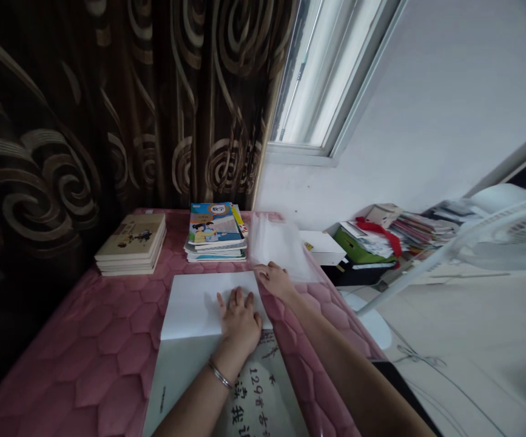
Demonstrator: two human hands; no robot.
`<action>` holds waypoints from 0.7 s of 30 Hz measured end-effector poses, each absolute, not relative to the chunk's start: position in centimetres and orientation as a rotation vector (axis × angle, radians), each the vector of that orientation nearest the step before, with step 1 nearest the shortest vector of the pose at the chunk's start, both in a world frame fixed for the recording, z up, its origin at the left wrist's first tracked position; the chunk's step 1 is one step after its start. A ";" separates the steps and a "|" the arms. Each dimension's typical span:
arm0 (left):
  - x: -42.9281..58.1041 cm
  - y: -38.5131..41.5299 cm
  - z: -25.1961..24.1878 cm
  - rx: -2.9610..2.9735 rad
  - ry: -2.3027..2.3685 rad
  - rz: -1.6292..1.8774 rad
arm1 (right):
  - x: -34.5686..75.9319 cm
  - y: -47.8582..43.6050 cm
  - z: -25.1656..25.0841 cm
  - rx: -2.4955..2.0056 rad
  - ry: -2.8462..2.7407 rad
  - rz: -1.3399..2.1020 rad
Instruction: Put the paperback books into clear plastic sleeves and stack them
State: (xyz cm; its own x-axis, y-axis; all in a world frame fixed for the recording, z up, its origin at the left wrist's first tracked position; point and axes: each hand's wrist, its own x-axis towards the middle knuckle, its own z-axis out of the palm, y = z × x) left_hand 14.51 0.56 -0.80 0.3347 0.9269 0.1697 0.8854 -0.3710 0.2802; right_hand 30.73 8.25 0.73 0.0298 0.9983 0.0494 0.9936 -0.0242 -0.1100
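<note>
A white sheet (pixel 190 306) lies at the middle of the pink table, above a pale green printed cover (pixel 185 370) with dark handwritten-style characters. My left hand (pixel 239 318), with a silver bangle on its wrist, rests flat on the sheet's right part, fingers spread. At the sheet's upper right corner is my right hand (pixel 274 280), its fingers curled and bunched; what they hold, if anything, is too small to make out. Just beyond my right hand lie clear plastic sheets (pixel 278 246).
A stack of beige books (pixel 133 243) sits at the back left of the pink quilted table (pixel 103 352). Colourful textbooks (pixel 215 227) are piled at the back middle. To the right are a white box (pixel 323 247), a green bin (pixel 358 246) with papers, and a white fan (pixel 508 230).
</note>
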 end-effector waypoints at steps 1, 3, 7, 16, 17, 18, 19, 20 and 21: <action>14.5 0.6 -0.8 2.454 1.680 0.454 | 30.5 8.5 0.7 -2.162 -2.132 0.062; 14.5 0.6 -0.9 2.445 1.682 0.445 | 29.9 9.1 0.8 -2.159 -2.162 0.051; 14.5 0.7 -1.3 2.450 1.675 0.474 | 29.3 9.5 0.9 -2.161 -2.193 0.006; 14.5 0.6 -1.1 2.425 1.652 0.483 | 30.7 9.5 1.5 -2.153 -2.267 -0.070; 14.4 0.6 -0.9 2.414 1.652 0.481 | 30.7 9.6 1.7 -2.153 -2.270 -0.063; 14.4 0.5 -0.8 2.405 1.651 0.482 | 30.7 9.6 1.8 -2.153 -2.269 -0.052; 14.4 0.5 -0.6 2.398 1.649 0.481 | 30.6 9.6 2.0 -2.156 -2.263 -0.037; 14.4 0.5 -0.6 2.394 1.650 0.479 | 30.5 9.6 2.1 -2.163 -2.251 -0.017; 14.4 0.5 -0.5 2.395 1.649 0.476 | 30.4 9.5 2.1 -2.172 -2.235 0.008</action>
